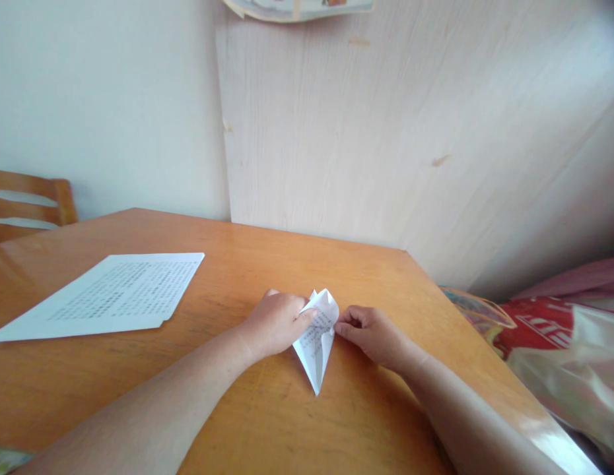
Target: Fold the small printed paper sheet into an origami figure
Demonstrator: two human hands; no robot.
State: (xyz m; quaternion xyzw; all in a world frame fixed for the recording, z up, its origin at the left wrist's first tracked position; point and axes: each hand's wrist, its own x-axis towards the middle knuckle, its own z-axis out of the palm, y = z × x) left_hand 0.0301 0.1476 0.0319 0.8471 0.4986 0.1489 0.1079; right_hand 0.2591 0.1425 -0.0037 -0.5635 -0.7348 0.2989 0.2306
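A folded sheet of printed paper [315,343], kite-shaped with its sharp point towards me, is at the middle of the wooden table [267,422]. My left hand [280,320] grips its left side, the thumb lying on top and the other fingers mostly hidden behind. At the right edge, my right hand [369,333] pinches the paper between thumb and curled forefinger. The paper's upper end stands up a little, with small flaps at the top.
A stack of printed sheets [113,290] lies on the table to the left. Behind the far edge rises a pale wall panel [327,132]. A wooden chair [30,201] stands at the far left. Red and white bags [545,323] are beside the table's right edge.
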